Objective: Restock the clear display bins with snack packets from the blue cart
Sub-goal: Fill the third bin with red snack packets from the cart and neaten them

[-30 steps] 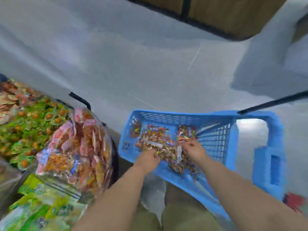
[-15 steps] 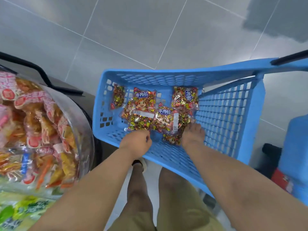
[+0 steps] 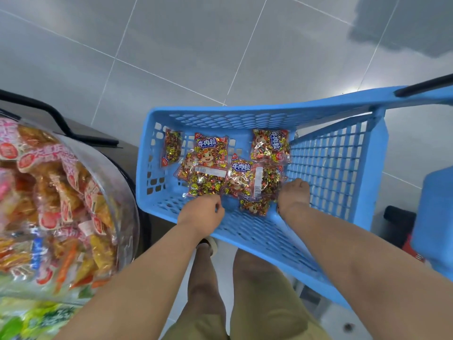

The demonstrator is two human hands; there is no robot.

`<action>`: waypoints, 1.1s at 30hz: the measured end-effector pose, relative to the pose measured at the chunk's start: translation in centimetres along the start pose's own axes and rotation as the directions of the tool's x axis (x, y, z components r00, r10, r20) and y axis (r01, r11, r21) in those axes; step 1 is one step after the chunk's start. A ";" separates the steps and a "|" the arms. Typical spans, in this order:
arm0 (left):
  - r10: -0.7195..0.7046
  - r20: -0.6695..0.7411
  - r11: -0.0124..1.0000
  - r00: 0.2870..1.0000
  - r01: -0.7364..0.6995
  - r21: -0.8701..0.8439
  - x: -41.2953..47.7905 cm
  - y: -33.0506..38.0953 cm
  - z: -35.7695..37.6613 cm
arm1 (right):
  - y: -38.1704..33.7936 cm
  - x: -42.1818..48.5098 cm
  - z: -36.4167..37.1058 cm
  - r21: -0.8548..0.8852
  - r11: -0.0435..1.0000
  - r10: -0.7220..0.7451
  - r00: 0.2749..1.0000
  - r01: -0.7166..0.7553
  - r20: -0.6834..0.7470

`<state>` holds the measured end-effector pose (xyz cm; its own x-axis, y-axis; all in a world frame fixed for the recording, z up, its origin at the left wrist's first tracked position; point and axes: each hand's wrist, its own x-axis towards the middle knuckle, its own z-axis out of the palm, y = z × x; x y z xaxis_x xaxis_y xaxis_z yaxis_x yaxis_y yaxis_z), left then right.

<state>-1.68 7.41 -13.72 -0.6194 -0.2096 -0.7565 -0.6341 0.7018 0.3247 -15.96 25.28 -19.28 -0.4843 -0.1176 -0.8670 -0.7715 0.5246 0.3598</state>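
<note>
Snack packets [image 3: 210,165] lie in blue cart [image 3: 331,153]. L hand [image 3: 202,214] curled at a packet's edge, R hand [image 3: 293,195] w/ fingers down among them; can't tell if either grips. Full clear bin [image 3: 122,192] at left

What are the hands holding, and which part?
Cannot tell for sure. The left hand curls at the near edge of the snack packets, the right hand at their right edge, inside the blue cart.
</note>
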 end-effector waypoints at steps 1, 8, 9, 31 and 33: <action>-0.008 -0.006 1.000 1.000 0.008 0.002 -0.1 0.0 0.1 | 0.2 -0.2 -0.1 0.003 1.000 -0.017 1.000 0.017 -0.017; -0.030 0.004 1.000 1.000 0.030 -0.004 -0.3 0.5 0.1 | 1.2 -1.7 0.8 -0.036 0.993 -0.118 0.987 0.114 -0.110; -0.030 0.000 1.000 1.000 0.030 -0.001 -0.4 0.6 0.2 | 1.3 -1.8 1.1 -0.103 0.986 -0.140 0.987 0.133 -0.072; -0.194 0.159 0.872 0.968 0.245 -0.423 1.2 1.8 1.1 | 3.3 -1.7 -1.5 0.882 0.450 -0.214 0.976 0.140 -0.046; -0.252 0.213 0.749 0.944 0.330 -0.575 1.7 2.7 0.4 | 3.4 -2.0 -3.1 0.983 0.134 -0.303 0.950 0.122 -0.076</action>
<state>-4.26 9.23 -14.31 -0.3258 -0.2297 -0.9171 -0.9453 0.0653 0.3195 -18.89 24.63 -15.27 -0.2575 -0.3348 -0.9064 0.2433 0.8854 -0.3961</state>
